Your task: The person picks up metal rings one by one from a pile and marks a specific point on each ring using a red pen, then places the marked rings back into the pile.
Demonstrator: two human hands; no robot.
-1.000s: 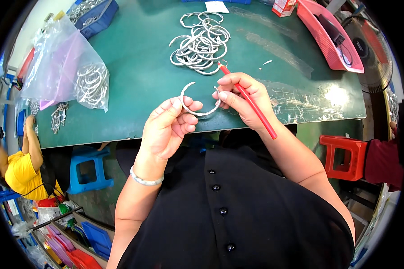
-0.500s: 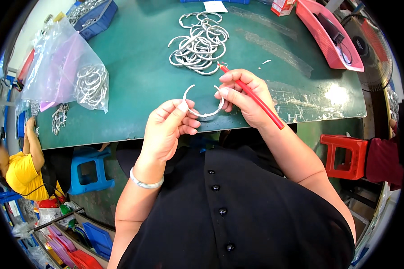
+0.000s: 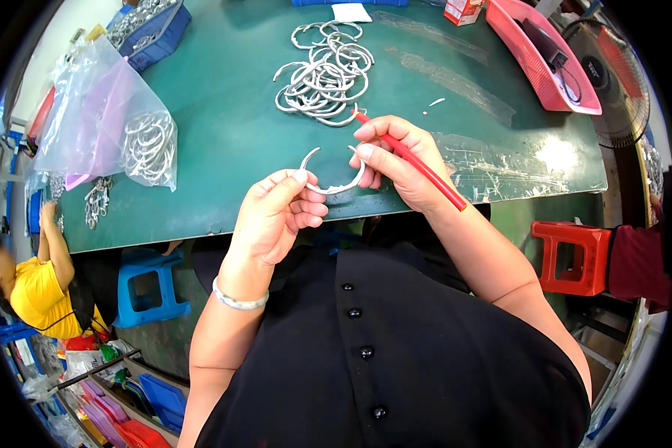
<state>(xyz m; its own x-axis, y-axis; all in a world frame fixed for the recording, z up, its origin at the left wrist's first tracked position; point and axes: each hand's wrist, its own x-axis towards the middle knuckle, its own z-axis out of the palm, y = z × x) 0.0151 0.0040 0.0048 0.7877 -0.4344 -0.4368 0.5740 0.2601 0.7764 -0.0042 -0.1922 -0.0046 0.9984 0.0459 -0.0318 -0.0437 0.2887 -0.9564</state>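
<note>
Between my hands is an open silver-white cuff bangle (image 3: 334, 190), its gap facing away from me, just above the table's near edge. My left hand (image 3: 276, 209) pinches its left side between thumb and fingers. My right hand (image 3: 405, 160) has thumb and fingertips at its right side. That same hand carries a red pencil (image 3: 428, 170), lying slantwise across the fingers with its tip pointing up toward the far side. Beyond the hands, a loose pile of similar open bangles (image 3: 327, 82) lies on the green table (image 3: 224, 127).
Left on the table are a clear plastic bag (image 3: 145, 153) of bangles, a small metal chain heap (image 3: 97, 203) and a blue bin (image 3: 157, 37) of metal parts. A pink basket (image 3: 526, 52) and a fan (image 3: 612, 86) stand right. A person in yellow (image 3: 45, 295) sits left.
The bangle has tipped a little in my fingers and its open ends sit slightly lower. The whole view has shifted slightly; both hands keep their grip.
</note>
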